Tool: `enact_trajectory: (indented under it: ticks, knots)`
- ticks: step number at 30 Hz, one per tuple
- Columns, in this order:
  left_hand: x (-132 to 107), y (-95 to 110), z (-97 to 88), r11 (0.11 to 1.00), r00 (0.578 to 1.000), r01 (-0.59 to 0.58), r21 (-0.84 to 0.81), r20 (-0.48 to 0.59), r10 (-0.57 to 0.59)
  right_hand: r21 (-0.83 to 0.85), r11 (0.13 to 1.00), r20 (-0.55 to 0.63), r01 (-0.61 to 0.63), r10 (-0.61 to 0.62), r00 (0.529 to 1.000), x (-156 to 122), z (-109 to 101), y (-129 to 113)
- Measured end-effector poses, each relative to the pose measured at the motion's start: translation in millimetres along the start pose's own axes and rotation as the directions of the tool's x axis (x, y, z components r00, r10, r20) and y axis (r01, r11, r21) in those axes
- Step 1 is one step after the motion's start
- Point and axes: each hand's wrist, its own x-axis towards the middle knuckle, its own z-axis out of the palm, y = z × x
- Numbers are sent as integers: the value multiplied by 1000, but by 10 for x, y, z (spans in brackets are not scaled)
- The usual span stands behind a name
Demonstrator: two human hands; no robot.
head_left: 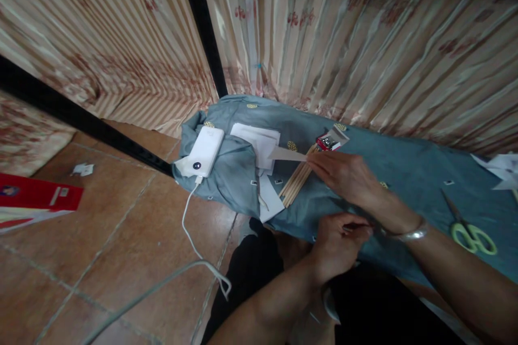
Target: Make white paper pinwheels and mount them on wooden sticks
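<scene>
Currently, on the cloth (413, 164), left of the loose sticks (298, 182), a paper pile (263, 144) waits untouched, so work seems unfinished; right of them, the left hand (342, 240) is curled, content I cannot tell; the right hand (338, 172) pinches one paper piece (288, 155) near their far ends.

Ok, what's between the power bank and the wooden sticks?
Head view: a raised fold of blue-grey cloth, then white paper sheets.

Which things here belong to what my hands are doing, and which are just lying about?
Likely for the job: paper piece in right hand, wooden sticks, paper sheets, small open box, green-handled scissors.

Likely lying about: power bank, white cable, red packet.
</scene>
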Motion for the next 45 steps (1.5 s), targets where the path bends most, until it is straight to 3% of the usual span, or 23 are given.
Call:
enact_trajectory:
  ticks: [3, 8, 13, 16, 21, 25, 32, 36, 40, 45]
  knots:
    - [-9, 27, -6, 1000, 1000, -18, 11, 10, 18, 67, 984, -134, -166, 174, 976, -249, -156, 20]
    - [-31, 48, -20, 999, 999, -35, 9, 19, 35, 101, 929, -368, -355, 366, 855, -753, -286, -21]
    - [-47, 67, -48, 998, 999, -38, 56, 16, 38, 116, 848, -389, -518, 518, 762, -1209, -281, -69]
    - [-40, 32, -65, 997, 999, -50, 61, 8, 49, 85, 818, -444, -569, 542, 714, -1382, -264, -136]
    - [-32, -15, -93, 997, 997, -70, 33, -17, 70, -9, 869, -503, -495, 424, 753, -1538, -203, -171]
    - [-31, 35, -118, 997, 996, -72, 17, -43, 72, -28, 908, -576, -418, 327, 749, -1611, -136, -96]
    - [37, 10, -155, 992, 989, -104, -73, -111, 96, -26, 927, -508, -374, 310, 804, -1762, -71, -75]
    - [64, -22, -191, 981, 987, -115, -155, -126, 96, 9, 949, -419, -316, 291, 860, -1864, -24, -111]
    - [72, -34, -231, 988, 986, -151, -25, -71, 149, 97, 962, -329, -257, 275, 904, -1936, 74, -155]
    - [63, -29, -268, 961, 973, -208, 181, -61, 223, 256, 916, -249, -307, 370, 895, -1985, 205, -155]
